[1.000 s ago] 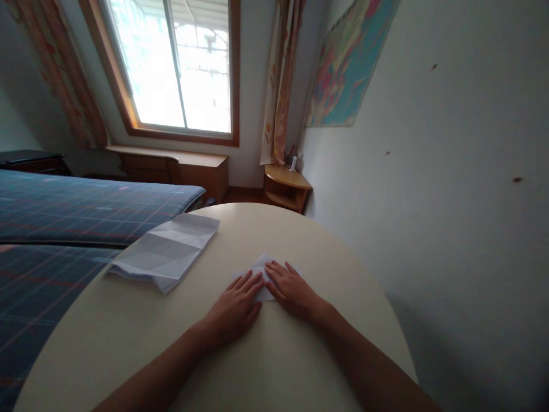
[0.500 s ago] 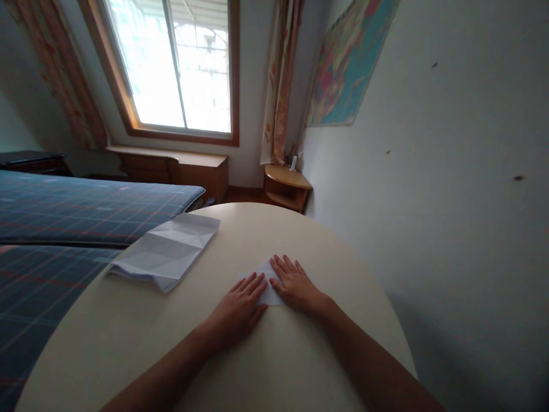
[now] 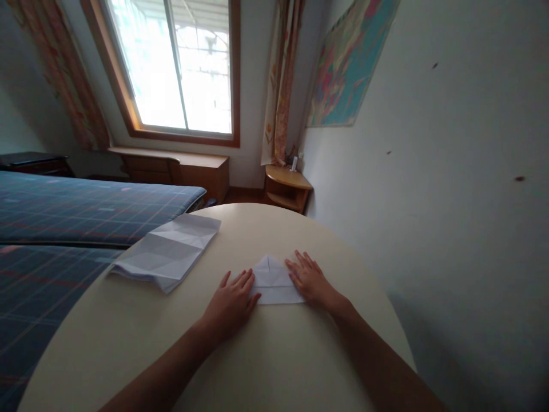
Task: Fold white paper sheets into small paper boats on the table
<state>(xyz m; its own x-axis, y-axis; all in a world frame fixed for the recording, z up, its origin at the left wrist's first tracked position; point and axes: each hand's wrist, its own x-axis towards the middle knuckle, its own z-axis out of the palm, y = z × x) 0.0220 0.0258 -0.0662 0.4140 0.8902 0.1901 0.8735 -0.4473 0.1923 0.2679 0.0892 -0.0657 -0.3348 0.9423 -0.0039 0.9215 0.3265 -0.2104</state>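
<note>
A small folded sheet of white paper (image 3: pixel 274 279) lies flat on the round cream table (image 3: pixel 274 355). Its top comes to a point with a crease down the middle, and a straight band runs along its near edge. My left hand (image 3: pixel 233 298) rests on the paper's left end, palm down with fingers stretched out. On the right end lies my right hand (image 3: pixel 311 280), also flat with its fingers apart. The two side ends of the paper are partly hidden beneath my hands.
Larger creased white sheets (image 3: pixel 175 252) lie at the table's left edge, slightly overhanging it. A plaid mattress (image 3: pixel 86 209) adjoins the table on the left. The white wall (image 3: pixel 454 229) stands close on the right. A corner shelf (image 3: pixel 288 178) is behind the table.
My hands have slid apart, the left one leftward and the right one rightward. More of the folded paper now shows between them, including its peak and lower band.
</note>
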